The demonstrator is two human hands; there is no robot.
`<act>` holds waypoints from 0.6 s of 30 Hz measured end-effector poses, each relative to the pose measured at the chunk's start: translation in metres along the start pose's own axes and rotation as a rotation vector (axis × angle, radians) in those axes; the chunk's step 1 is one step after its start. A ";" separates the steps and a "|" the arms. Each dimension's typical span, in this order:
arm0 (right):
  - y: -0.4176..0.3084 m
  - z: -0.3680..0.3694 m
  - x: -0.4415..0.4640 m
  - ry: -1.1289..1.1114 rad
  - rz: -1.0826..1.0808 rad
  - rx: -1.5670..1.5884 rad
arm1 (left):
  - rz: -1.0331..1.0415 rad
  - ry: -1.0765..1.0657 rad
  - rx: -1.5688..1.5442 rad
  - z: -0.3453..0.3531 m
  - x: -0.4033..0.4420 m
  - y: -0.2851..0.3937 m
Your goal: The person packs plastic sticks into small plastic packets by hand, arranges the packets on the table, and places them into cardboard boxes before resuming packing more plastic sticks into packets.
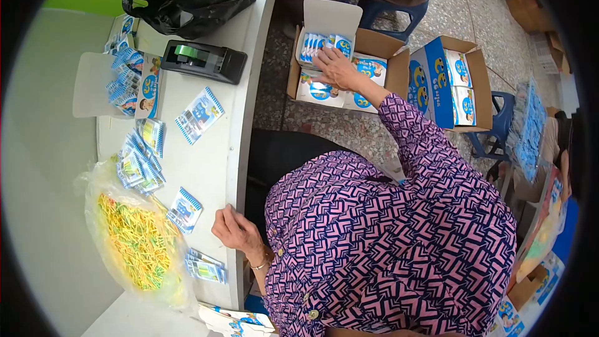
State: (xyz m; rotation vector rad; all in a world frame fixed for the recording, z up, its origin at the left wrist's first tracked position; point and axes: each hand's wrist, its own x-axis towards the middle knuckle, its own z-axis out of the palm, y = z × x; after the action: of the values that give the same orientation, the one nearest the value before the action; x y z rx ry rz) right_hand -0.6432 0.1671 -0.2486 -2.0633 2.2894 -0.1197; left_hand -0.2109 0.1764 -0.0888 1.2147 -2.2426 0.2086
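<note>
Small blue-and-white printed sachets [315,47] stand in a row inside an open white cardboard box [332,15], its lid raised, set in a brown corrugated carton [395,75] among other white printed boxes. The right hand [340,72] reaches over them at nearly full arm's length, palm downward, fingers touching the packets; I cannot tell whether it grips one. The left hand [237,229] sits at the near edge of the white table [215,168], wrist bent, fingers curled loosely inward; its palm is hidden, so whether it holds anything cannot be told.

Near that hand lies a single blue-and-white sachet [185,210], and beyond it a clear plastic bag of yellow-green sticks [137,240]. Farther up are a black tape dispenser [206,61] and a crumpled black plastic bag [187,12]. A blue printed carton [428,78] stands right of the brown one. The table edge lies between the left hand and the cartons.
</note>
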 end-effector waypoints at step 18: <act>-0.025 -0.092 0.005 -0.209 -0.075 0.269 | -0.231 -0.045 -0.229 -0.016 0.016 -0.003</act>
State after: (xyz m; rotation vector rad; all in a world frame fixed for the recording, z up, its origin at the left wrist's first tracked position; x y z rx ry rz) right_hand -0.6278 0.1608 -0.1544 -1.9255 1.9567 -0.1941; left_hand -0.2090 0.1697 -0.0672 1.3472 -2.0745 -0.1626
